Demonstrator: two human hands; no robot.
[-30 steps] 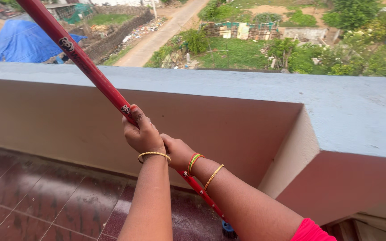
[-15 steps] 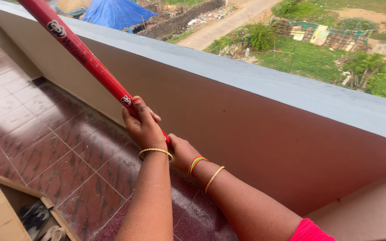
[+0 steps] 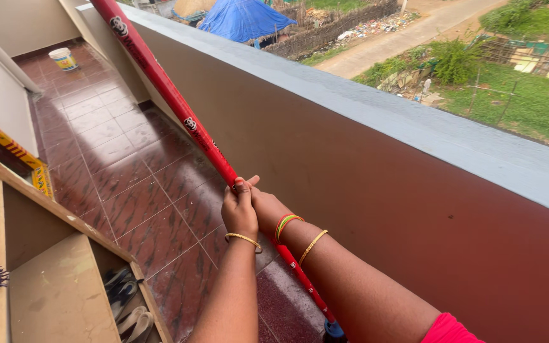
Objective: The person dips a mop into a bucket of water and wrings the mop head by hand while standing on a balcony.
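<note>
Both my hands grip a long red pole (image 3: 166, 92), a mop or broom handle with small round emblems on it. My left hand (image 3: 239, 209) wraps the pole from the near side, a gold bangle on its wrist. Pressed against it from the wall side, my right hand (image 3: 266, 206) also holds the pole and wears a coloured bangle and a gold one. The pole slants from the upper left down to a blue fitting (image 3: 334, 330) at the bottom edge, close to the balcony wall. The head of the tool is out of view.
A waist-high balcony wall (image 3: 376, 184) with a grey-blue top runs along the right. Dark red floor tiles (image 3: 128, 171) stretch away to a small bucket (image 3: 63, 59) at the far end. A wooden shoe rack (image 3: 65, 279) with sandals stands at lower left.
The view has swung left, showing more of the balcony floor and the far bucket. My hands have closed up together on the pole, which now reaches the bottom edge.
</note>
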